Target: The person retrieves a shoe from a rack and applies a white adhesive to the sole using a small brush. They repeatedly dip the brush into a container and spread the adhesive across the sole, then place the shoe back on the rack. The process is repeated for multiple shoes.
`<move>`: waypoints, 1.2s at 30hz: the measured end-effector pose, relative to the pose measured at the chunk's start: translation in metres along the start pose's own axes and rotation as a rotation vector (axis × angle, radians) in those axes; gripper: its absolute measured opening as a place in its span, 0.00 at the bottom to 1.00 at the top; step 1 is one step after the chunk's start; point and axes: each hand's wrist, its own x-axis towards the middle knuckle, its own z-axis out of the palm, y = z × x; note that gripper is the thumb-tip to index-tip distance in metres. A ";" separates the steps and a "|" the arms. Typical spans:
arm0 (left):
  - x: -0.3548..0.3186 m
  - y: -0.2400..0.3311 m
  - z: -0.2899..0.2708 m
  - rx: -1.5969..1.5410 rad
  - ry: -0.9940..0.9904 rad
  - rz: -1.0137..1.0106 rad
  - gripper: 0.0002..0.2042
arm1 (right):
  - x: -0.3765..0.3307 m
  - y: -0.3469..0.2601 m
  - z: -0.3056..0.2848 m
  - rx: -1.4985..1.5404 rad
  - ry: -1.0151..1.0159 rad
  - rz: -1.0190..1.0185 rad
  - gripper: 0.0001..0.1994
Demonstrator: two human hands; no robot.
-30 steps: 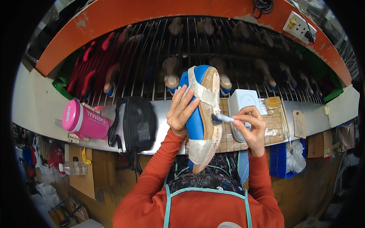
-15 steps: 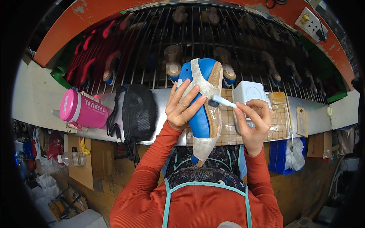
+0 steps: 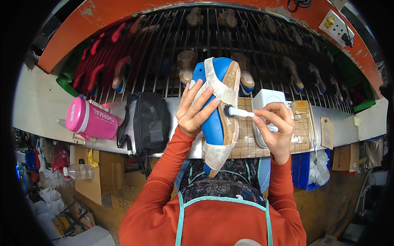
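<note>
My left hand (image 3: 193,110) grips a sandal (image 3: 223,92) with pale, whitish straps, fitted on a blue shoe last (image 3: 212,127). The fingers spread over the upper strap and the blue side, and the thumb is hidden. The sandal's brown, cork-like side is turned to the right. Between the thumb and fingertips of my right hand (image 3: 277,129) is a small brush (image 3: 242,112) with a white handle. Its dark bristles touch the cork side, just below the upper strap. Behind the right hand stands a white plastic container (image 3: 267,99).
A rack of metal bars (image 3: 160,53) carries several more sandals on lasts. On the bench lie a pink thermal bottle (image 3: 96,119), a black mesh pouch (image 3: 152,121) and a taped cardboard sheet (image 3: 246,143). A blue bin (image 3: 301,170) hangs low at right.
The sandal has shifted slightly up and tilted a little. The brush bristles have moved slightly left and down along the cork side, and the handle now lies more level.
</note>
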 end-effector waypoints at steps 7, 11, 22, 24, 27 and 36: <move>0.002 -0.007 0.006 0.030 0.067 -0.006 0.15 | -0.012 0.000 0.005 0.178 -0.024 0.115 0.09; 0.000 -0.007 0.012 0.051 0.113 -0.036 0.15 | -0.026 -0.001 0.010 0.253 -0.012 0.154 0.08; -0.003 -0.005 0.029 0.090 0.206 -0.085 0.16 | -0.045 -0.006 0.014 0.126 0.139 0.076 0.09; -0.002 -0.004 0.034 0.101 0.225 -0.096 0.15 | -0.039 -0.002 0.015 0.310 0.166 0.149 0.09; -0.001 -0.005 0.039 0.109 0.249 -0.107 0.16 | -0.029 0.005 0.024 0.356 0.253 0.238 0.08; -0.010 -0.013 0.036 0.191 0.204 -0.212 0.18 | -0.049 -0.012 0.020 0.647 0.052 0.495 0.07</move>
